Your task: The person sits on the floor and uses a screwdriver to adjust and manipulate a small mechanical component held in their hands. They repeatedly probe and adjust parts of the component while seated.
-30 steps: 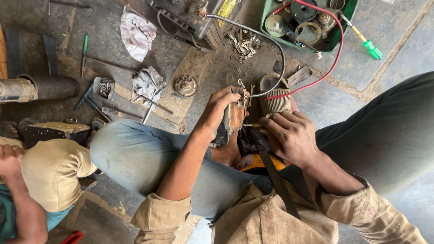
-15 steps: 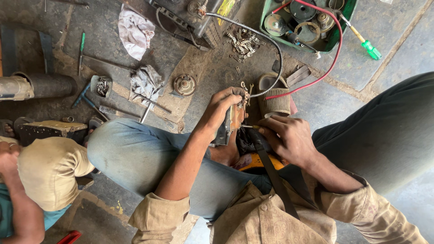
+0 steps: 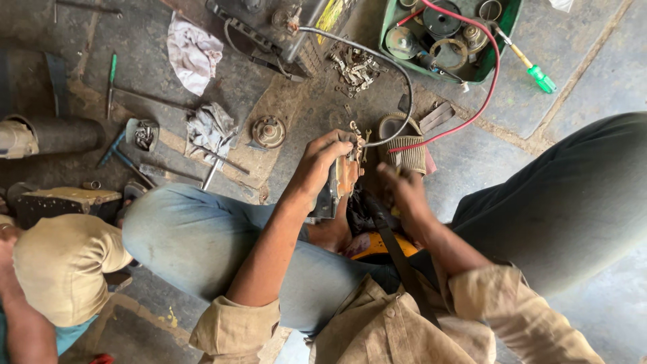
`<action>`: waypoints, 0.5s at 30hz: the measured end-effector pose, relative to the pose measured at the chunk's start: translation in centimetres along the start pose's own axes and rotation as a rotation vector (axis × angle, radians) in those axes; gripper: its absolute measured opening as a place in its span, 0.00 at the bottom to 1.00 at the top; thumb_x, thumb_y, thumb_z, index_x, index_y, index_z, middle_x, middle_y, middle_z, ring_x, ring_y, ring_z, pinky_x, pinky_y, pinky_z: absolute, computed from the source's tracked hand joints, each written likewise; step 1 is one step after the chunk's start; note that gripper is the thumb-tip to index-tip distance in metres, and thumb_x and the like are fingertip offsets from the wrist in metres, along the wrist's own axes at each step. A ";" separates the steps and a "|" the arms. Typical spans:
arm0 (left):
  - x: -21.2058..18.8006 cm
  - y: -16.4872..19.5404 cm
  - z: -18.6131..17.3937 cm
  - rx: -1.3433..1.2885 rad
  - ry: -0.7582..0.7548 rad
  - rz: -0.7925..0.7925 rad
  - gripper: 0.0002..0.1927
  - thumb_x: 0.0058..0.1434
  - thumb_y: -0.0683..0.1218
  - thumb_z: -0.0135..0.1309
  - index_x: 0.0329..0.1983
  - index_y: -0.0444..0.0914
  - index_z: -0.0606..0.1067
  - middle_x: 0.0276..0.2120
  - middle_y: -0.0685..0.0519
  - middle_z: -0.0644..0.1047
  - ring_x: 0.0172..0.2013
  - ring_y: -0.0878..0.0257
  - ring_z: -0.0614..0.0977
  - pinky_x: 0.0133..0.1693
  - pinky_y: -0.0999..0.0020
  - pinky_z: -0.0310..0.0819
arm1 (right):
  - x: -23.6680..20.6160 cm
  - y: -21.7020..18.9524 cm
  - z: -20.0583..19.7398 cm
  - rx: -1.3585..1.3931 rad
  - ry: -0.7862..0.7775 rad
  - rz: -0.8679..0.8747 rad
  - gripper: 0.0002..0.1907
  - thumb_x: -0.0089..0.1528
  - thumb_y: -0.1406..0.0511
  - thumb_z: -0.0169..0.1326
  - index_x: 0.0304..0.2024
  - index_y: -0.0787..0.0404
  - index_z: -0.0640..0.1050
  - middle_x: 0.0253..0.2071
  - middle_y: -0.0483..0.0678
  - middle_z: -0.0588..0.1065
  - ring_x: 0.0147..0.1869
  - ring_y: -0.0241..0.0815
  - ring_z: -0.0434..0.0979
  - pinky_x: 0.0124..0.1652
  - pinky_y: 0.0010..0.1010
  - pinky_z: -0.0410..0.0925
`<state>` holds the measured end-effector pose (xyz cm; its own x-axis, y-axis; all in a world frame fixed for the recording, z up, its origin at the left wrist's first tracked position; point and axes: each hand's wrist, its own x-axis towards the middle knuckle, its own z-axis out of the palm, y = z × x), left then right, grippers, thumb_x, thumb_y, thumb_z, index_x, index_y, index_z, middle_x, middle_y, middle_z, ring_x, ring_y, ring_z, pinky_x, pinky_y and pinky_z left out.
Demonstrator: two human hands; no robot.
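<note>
Two hands work on a small rusty part over the lap, on a cluttered workshop floor.

At far left a co-worker's tan sleeve (image 3: 64,273) shows, then a dark pipe (image 3: 57,135), a green-handled screwdriver (image 3: 111,81) and grey rags (image 3: 209,128) on the floor (image 3: 593,61). The left hand (image 3: 320,165) is closed around the rusty part (image 3: 347,174), gripping it upright above the knees. Since a second ago the right hand (image 3: 404,192) has slid down from the part's top; it looks blurred, so I cannot tell whether its fingers pinch anything. A red cable (image 3: 495,74) loops to the green tray (image 3: 505,34) of round parts.
</note>
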<state>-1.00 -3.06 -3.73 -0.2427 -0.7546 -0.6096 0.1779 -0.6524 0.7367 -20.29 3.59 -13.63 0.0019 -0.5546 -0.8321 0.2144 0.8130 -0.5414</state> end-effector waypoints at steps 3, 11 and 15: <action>-0.1 0.1 0.2 -0.024 -0.007 0.011 0.09 0.65 0.45 0.48 0.41 0.37 0.77 0.30 0.53 0.78 0.28 0.63 0.82 0.30 0.68 0.78 | 2.4 -0.2 0.3 0.103 0.059 -0.122 0.13 0.67 0.60 0.55 0.41 0.65 0.72 0.26 0.45 0.68 0.21 0.37 0.65 0.20 0.31 0.60; -0.5 0.6 0.6 0.074 -0.027 0.068 0.10 0.66 0.46 0.46 0.39 0.37 0.76 0.28 0.53 0.77 0.26 0.64 0.82 0.28 0.69 0.80 | 5.0 -0.2 0.9 0.119 0.416 0.005 0.14 0.62 0.61 0.58 0.45 0.62 0.73 0.31 0.48 0.74 0.30 0.40 0.72 0.25 0.38 0.67; -0.8 0.5 0.6 -0.011 -0.057 0.058 0.11 0.65 0.45 0.46 0.42 0.36 0.77 0.29 0.52 0.77 0.26 0.63 0.81 0.28 0.69 0.78 | 6.7 -0.7 1.8 -0.181 0.635 -0.052 0.22 0.60 0.54 0.65 0.42 0.67 0.81 0.35 0.53 0.80 0.36 0.44 0.80 0.39 0.40 0.70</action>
<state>-1.31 -2.75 -2.73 -0.2852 -0.7860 -0.5484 0.2039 -0.6089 0.7666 -18.70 -0.97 -18.64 -0.5922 -0.4267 -0.6836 0.0314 0.8354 -0.5487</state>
